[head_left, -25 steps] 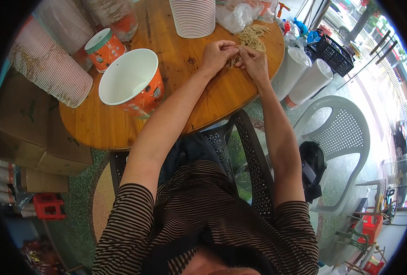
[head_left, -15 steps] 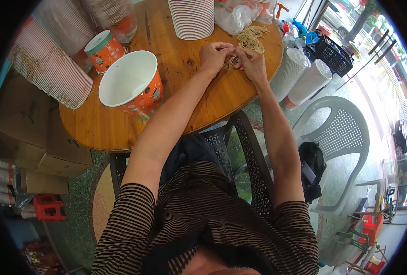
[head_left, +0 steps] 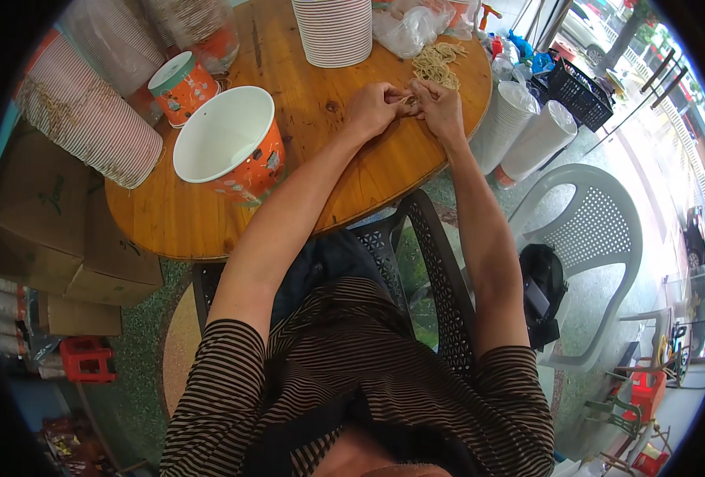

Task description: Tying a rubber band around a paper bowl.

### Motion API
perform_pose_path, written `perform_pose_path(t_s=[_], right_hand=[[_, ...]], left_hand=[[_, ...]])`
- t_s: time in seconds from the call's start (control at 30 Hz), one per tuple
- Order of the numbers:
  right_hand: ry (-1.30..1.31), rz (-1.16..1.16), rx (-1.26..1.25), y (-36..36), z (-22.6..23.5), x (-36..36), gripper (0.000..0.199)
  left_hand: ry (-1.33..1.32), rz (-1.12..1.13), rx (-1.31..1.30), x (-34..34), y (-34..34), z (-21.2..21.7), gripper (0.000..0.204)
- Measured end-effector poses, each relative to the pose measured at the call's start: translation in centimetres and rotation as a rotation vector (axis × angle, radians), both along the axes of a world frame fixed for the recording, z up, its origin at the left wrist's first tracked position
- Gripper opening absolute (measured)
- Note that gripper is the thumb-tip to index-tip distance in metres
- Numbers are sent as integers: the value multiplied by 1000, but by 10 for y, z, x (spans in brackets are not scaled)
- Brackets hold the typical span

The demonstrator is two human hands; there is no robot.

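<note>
My left hand (head_left: pixel 371 109) and my right hand (head_left: pixel 441 109) meet above the right part of the round wooden table (head_left: pixel 321 167). Their fingers pinch a small tangle of thin tan strands (head_left: pixel 407 104) between them. Just beyond lies a larger pile of the same stringy strands (head_left: pixel 438 63); whether they are rubber bands, string or something else does not show. Left of my forearms stands a big orange-patterned paper bucket (head_left: pixel 245 170), upright and white inside. A smaller orange and green paper tub (head_left: pixel 184 89) sits behind it.
Stacked paper tubs (head_left: pixel 90 119) lean at the left, with strands on them. Another stack (head_left: pixel 333 36) stands at the far side beside a crumpled plastic bag (head_left: pixel 408 33). Wrapped white stacks (head_left: pixel 507 119), a black crate (head_left: pixel 579 94) and a grey chair (head_left: pixel 583 215) are at the right.
Both hands have come slightly nearer to me, still pinching together. The strands between them look more bunched up and hang less below the fingers.
</note>
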State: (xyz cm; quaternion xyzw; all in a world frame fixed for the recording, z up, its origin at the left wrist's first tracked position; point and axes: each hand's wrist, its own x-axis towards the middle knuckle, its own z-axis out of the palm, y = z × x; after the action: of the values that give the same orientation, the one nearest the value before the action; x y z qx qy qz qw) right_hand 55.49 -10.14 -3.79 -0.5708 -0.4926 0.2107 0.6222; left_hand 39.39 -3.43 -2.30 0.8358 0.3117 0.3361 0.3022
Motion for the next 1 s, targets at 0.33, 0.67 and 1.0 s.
perform_pose_path(t_s=[0.33,0.67,1.0], right_hand=[[35,12,-55,1,-2,0,33],[-378,-119,-44,10,-11,1,27],[-580,-218,-157,29,-16,29,25]], left_hand=[[82,119,-33,-11,-4,9,16],[47,161,-72,-23,10,8,17],[92,-86,80,-85,-83,62,13]])
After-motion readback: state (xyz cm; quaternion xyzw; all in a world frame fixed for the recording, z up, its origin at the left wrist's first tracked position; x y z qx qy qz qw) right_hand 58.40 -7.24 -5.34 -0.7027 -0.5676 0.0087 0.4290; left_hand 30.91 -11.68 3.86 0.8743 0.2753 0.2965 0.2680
